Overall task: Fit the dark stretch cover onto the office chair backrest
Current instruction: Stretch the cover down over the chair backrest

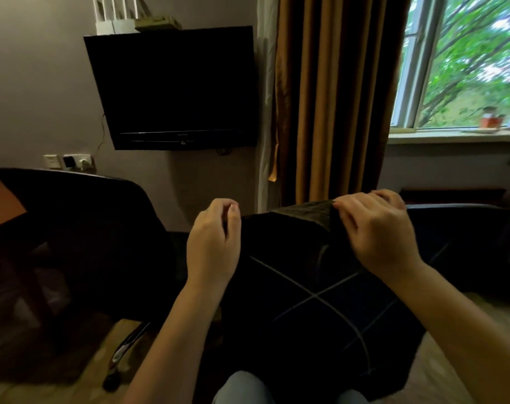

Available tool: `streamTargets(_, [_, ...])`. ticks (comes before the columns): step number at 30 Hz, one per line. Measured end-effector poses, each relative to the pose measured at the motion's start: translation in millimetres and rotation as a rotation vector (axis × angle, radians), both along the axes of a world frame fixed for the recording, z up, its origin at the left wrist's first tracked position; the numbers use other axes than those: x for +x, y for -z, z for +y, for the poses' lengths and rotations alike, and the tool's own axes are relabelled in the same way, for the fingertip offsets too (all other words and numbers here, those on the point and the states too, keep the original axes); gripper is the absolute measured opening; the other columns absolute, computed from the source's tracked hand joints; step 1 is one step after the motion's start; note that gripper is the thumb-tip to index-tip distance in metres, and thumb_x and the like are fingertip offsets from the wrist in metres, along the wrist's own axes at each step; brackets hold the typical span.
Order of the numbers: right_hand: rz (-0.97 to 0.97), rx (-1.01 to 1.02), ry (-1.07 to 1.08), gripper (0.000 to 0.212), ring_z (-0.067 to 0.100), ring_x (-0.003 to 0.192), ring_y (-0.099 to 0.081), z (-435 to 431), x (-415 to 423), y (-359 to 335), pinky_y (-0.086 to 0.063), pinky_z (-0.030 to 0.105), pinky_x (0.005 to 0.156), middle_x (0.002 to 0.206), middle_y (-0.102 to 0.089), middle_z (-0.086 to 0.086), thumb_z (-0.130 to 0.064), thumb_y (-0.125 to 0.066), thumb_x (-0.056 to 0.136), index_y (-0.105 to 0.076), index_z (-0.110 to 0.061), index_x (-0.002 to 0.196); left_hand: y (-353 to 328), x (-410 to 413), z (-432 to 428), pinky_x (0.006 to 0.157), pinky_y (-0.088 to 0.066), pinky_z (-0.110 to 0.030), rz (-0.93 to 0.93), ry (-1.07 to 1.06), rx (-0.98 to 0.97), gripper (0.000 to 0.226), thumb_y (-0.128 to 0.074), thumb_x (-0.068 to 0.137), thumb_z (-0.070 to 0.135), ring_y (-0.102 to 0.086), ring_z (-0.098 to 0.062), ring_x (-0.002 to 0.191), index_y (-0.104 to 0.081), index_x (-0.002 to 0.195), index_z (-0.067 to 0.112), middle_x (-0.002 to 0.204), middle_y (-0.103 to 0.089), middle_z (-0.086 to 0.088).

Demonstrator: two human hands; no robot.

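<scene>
Right hand point(376, 228) had a pinching grip on the cover point(303, 214) hem, likely to stretch it over the backrest point(452, 228). Left hand point(215, 240) curled; its grip can't be told.

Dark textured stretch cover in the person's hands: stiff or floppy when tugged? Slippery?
Likely floppy: the dark textured stretch cover bunches where the right hand grips it. Probably elastic, as it spans tautly toward the left hand. Its rough-looking weave suggests fair grip, not slippery.
</scene>
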State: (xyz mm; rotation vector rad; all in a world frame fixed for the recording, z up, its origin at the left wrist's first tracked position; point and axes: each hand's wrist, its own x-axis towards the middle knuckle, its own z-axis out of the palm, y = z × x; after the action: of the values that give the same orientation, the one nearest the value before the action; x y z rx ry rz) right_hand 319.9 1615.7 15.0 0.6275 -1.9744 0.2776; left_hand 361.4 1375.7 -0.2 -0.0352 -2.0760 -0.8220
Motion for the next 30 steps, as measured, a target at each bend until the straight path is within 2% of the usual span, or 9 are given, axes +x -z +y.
streamTargets(4, [0.021, -0.075, 0.096, 0.033, 0.032, 0.081, -0.065, 50, -12, 9, -0.039, 0.040, 0.083, 0.092, -0.070, 0.011, -0.025, -0.041, 0.095, -0.068, -0.006, 0.097, -5, -12, 29, 0.068, -0.043, -0.025, 0.062, 0.026, -0.150, 0.030, -0.037, 0.100, 0.031, -0.053, -0.004, 0.068, -0.063, 0.095, 0.016, 0.075, -0.056, 0.012])
streamTargets(7, [0.057, -0.158, 0.165, 0.039, 0.037, 0.089, -0.064, 80, -18, 20, -0.037, 0.039, 0.085, 0.098, -0.069, 0.018, -0.025, -0.037, 0.096, -0.068, -0.001, 0.098, -1, -20, 37, 0.070, -0.043, -0.030, 0.098, -0.050, -0.261, 0.041, -0.033, 0.099, 0.034, -0.052, -0.006, 0.056, -0.065, 0.079, 0.020, 0.063, -0.056, 0.012])
streamTargets(9, [0.063, -0.213, 0.207, 0.041, 0.038, 0.095, -0.062, 92, -22, 26, -0.037, 0.038, 0.088, 0.103, -0.067, 0.020, -0.024, -0.036, 0.097, -0.068, 0.002, 0.100, 3, -21, 38, 0.065, -0.036, -0.027, 0.135, -0.117, -0.288, 0.043, -0.035, 0.099, 0.032, -0.047, -0.007, 0.052, -0.062, 0.068, 0.020, 0.058, -0.052, 0.011])
streamTargets(11, [0.046, -0.263, 0.206, 0.038, 0.038, 0.099, -0.060, 91, -22, 28, -0.038, 0.039, 0.090, 0.106, -0.066, 0.020, -0.020, -0.036, 0.097, -0.067, 0.003, 0.101, 7, -20, 37, 0.064, -0.025, -0.023, 0.171, -0.167, -0.295, 0.042, -0.036, 0.099, 0.029, -0.046, -0.007, 0.054, -0.061, 0.067, 0.020, 0.059, -0.053, 0.010])
streamTargets(13, [0.018, -0.289, 0.159, 0.038, 0.036, 0.098, -0.060, 78, -19, 25, -0.039, 0.037, 0.091, 0.105, -0.066, 0.019, -0.020, -0.037, 0.098, -0.066, 0.003, 0.098, 10, -20, 35, 0.065, -0.021, -0.022, 0.198, -0.190, -0.287, 0.041, -0.036, 0.099, 0.028, -0.046, -0.006, 0.055, -0.061, 0.067, 0.019, 0.061, -0.056, 0.010])
streamTargets(16, [-0.006, -0.252, 0.101, 0.042, 0.027, 0.088, -0.060, 46, -8, 17, -0.038, 0.035, 0.090, 0.094, -0.068, 0.011, -0.033, -0.035, 0.099, -0.068, -0.006, 0.094, 12, -21, 34, 0.065, -0.024, -0.023, 0.217, -0.207, -0.270, 0.042, -0.035, 0.098, 0.027, -0.049, -0.009, 0.056, -0.063, 0.068, 0.017, 0.062, -0.059, 0.008])
streamTargets(20, [-0.068, -0.174, 0.047, 0.037, 0.021, 0.080, -0.058, -6, 4, 9, -0.039, 0.034, 0.079, 0.084, -0.067, 0.001, -0.038, -0.038, 0.096, -0.068, -0.016, 0.091, 12, -24, 38, 0.064, -0.029, -0.026, 0.225, -0.225, -0.251, 0.043, -0.035, 0.098, 0.025, -0.049, -0.011, 0.055, -0.061, 0.066, 0.015, 0.060, -0.057, 0.006])
streamTargets(25, [-0.108, -0.050, 0.040, 0.038, 0.017, 0.082, -0.058, -61, 15, 7, -0.042, 0.033, 0.078, 0.086, -0.066, -0.002, -0.038, -0.035, 0.096, -0.068, -0.020, 0.093, 12, -25, 35, 0.064, -0.025, -0.028, 0.242, -0.247, -0.267, 0.039, -0.036, 0.097, 0.025, -0.049, -0.014, 0.056, -0.060, 0.067, 0.015, 0.063, -0.058, 0.004])
streamTargets(30, [-0.082, 0.011, -0.001, 0.032, 0.017, 0.084, -0.057, -59, 12, 11, -0.040, 0.032, 0.079, 0.089, -0.065, -0.002, -0.036, -0.038, 0.097, -0.066, -0.020, 0.099, 14, -24, 33, 0.065, -0.029, -0.029, 0.269, -0.239, -0.288, 0.039, -0.037, 0.098, 0.024, -0.048, -0.014, 0.055, -0.059, 0.067, 0.014, 0.062, -0.058, 0.002])
